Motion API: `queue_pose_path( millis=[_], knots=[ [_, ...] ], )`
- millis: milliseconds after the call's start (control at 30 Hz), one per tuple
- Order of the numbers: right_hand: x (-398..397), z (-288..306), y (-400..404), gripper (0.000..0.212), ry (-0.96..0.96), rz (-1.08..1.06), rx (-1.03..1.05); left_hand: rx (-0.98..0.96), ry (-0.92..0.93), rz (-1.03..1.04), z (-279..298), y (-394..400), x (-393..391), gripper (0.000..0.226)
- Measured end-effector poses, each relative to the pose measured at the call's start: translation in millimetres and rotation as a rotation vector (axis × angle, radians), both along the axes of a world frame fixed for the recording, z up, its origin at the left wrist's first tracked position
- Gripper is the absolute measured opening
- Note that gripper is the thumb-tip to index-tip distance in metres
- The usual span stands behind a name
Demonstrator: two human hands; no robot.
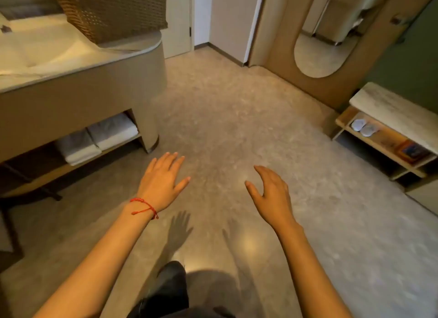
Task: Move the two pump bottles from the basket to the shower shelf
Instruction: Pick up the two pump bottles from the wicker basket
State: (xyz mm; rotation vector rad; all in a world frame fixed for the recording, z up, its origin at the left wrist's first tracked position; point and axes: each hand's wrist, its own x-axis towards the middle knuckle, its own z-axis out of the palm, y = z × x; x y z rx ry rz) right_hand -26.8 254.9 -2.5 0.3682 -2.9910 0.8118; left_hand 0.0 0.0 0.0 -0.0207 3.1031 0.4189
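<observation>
Reaching over bare floor, left hand (163, 177) and right hand (270, 194) hang spread and empty, well below the wicker basket (111, 11); no pump bottles visible; both apparently unmoved.

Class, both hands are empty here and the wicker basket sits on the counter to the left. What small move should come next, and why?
Probably turn left and raise the left hand toward the wicker basket on the counter. Both it and the right hand hang open and empty over the floor, and no pump bottles are visible yet.
</observation>
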Motion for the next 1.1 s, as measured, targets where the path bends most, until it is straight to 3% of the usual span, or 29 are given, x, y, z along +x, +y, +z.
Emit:
queue_pose_path(
  millis=[333,633,767,900,1100],
  knots=[
    [-128.3,-16.7,-77.6,0.049,-0.008,0.014,-0.013,0.038,0.016,0.044,-20.6,-77.8,-122.0,0.059],
    [-283.0,15.2,-200.4,0.05,0.034,0.111,-0.043,0.083,0.079,0.105,13.0,-179.8,-257.8,0.057],
    [-342.6,24.3,-239.2,0.052,0.03,0.164,-0.036,0.061,0.135,0.141,23.8,-206.7,-302.3,0.07],
    [-405.8,27.8,-267.9,0.05,0.088,0.236,-0.025,0.069,0.093,0.23,22.1,-235.1,-350.0,0.055],
    [-515.6,27.7,-311.4,0.051,0.122,0.369,-0.067,0.08,0.129,0.384,24.3,-264.7,-420.6,0.052]
  ],
)
